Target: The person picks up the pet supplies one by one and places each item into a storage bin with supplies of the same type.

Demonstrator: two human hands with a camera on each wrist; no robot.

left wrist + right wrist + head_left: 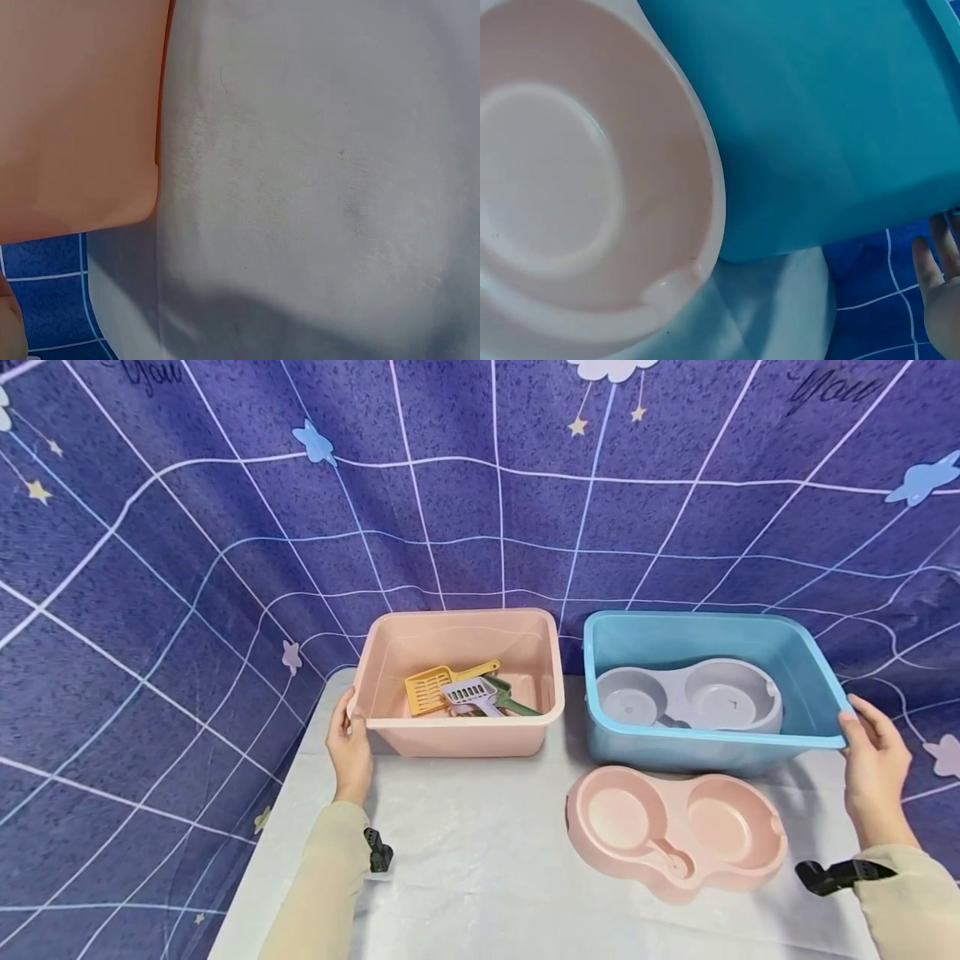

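Observation:
My left hand (pixel 349 747) grips the front left corner of a pink litter box (pixel 465 739), thumb on the rim. In the box lie a yellow litter scoop (pixel 427 692), a pale lilac scoop (pixel 471 690) and a green one (pixel 516 700), overlapping. On the right, my right hand (pixel 873 760) holds the right rim of a blue litter box (pixel 697 750), its thumb over the edge and its fingers outside. Inside sits a grey double pet bowl (pixel 678 693). A pink double pet bowl (pixel 675 835) rests on the table in front of the blue box.
A white-covered table (pixel 465 852) bears everything. Behind it and along both sides hangs a blue-purple curtain (pixel 465 510) with lines and stars. The two boxes stand side by side with a narrow gap. Each wrist wears a small black camera (pixel 378 850).

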